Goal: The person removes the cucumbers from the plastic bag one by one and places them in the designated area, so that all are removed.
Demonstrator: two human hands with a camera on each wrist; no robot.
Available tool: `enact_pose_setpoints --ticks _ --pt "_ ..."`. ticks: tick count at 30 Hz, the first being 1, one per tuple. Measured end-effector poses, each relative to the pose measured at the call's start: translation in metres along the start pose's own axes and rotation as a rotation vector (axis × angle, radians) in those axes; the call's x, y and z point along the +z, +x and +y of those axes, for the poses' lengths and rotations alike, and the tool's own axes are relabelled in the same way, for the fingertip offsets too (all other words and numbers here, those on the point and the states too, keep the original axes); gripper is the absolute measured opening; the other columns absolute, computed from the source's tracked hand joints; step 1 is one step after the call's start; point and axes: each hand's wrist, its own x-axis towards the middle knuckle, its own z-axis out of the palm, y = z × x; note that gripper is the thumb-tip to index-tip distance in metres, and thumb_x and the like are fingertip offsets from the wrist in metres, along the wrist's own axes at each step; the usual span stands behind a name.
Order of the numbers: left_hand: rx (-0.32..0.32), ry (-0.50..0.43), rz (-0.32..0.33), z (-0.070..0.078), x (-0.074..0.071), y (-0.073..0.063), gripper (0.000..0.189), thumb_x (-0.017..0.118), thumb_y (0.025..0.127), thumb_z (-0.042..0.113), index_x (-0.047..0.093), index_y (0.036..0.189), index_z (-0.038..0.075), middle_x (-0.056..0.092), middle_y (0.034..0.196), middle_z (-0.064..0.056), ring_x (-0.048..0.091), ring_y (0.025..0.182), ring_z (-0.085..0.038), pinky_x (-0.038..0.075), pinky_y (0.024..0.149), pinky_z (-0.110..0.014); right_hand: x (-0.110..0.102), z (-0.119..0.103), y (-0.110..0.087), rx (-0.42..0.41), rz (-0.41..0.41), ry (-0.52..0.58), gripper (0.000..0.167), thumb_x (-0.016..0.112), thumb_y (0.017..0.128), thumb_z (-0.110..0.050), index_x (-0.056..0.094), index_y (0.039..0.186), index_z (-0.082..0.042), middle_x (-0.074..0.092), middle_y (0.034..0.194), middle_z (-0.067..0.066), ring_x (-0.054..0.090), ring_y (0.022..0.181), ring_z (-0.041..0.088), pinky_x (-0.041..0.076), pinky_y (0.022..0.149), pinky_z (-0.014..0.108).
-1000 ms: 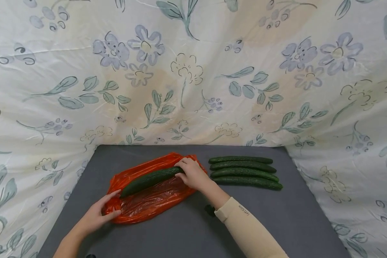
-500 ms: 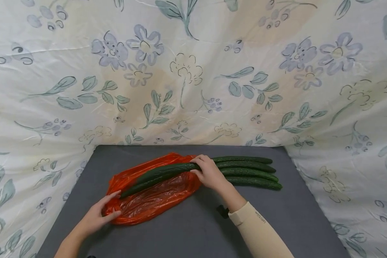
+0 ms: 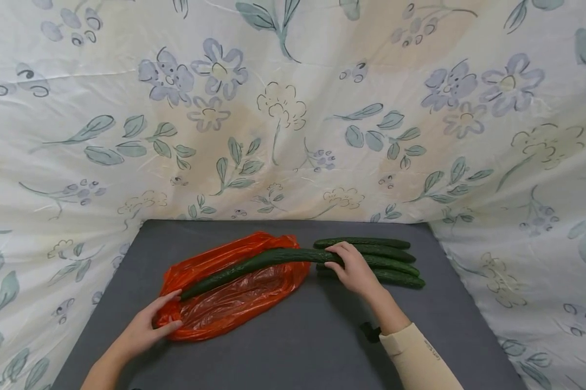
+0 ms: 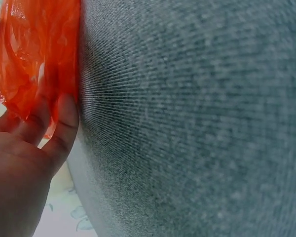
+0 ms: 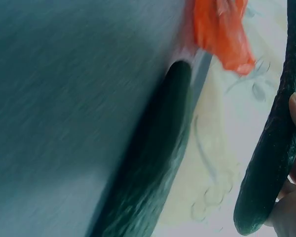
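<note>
My right hand (image 3: 353, 271) grips a long dark green cucumber (image 3: 293, 254) near its right end. The cucumber slants out over the right rim of an orange-red plastic bag (image 3: 244, 319). Another green length (image 3: 210, 281), seemingly a second cucumber, lies inside the bag toward its left end; where the two overlap is hard to tell. At that left end my left hand (image 3: 143, 327) holds the bag between thumb and fingers, as the left wrist view also shows with the crumpled plastic (image 4: 29, 54). In the right wrist view the gripped cucumber (image 5: 266, 177) hangs above the tabletop.
Several cucumbers (image 3: 397, 278) lie side by side at the right back of the dark grey table (image 3: 283, 357), partly behind my right hand. A floral cloth (image 3: 293, 179) rises behind the table and along both sides.
My right hand has drawn the cucumber rightward, partly out of the bag and over toward the row of cucumbers. The left hand and the bag have stayed nearly in place.
</note>
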Motion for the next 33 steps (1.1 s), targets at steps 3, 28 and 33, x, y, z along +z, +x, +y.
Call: enact_pose_setpoints --ticks 3,28,33 --pt "0.011 0.007 0.005 0.000 -0.001 0.000 0.068 0.072 0.094 0.034 0.045 0.152 0.013 0.061 0.137 -0.013 0.053 0.127 -0.038 0.052 0.089 -0.036 -0.007 0.013 -0.010 0.020 0.006 -0.007 0.036 0.071 0.095 -0.019 0.065 0.130 -0.010 0.062 0.122 0.006 0.059 0.114 0.027 0.052 0.090 0.046" --pt "0.030 -0.019 0.017 0.001 -0.007 0.001 0.066 0.072 0.094 0.031 0.046 0.151 0.011 0.060 0.137 -0.015 0.055 0.126 -0.040 0.052 0.089 -0.031 -0.055 0.096 -0.084 0.130 0.016 -0.107 0.036 0.073 0.093 -0.014 0.065 0.128 -0.006 0.062 0.122 0.013 0.063 0.107 0.036 0.052 0.083 0.052" --pt "0.012 -0.026 0.008 0.001 -0.006 -0.001 0.066 0.072 0.094 0.032 0.045 0.151 0.012 0.059 0.138 -0.016 0.054 0.127 -0.040 0.052 0.088 -0.031 -0.059 0.108 -0.097 0.135 -0.006 -0.135 0.036 0.074 0.091 -0.013 0.067 0.125 -0.004 0.064 0.118 0.014 0.064 0.104 0.036 0.053 0.080 0.050"
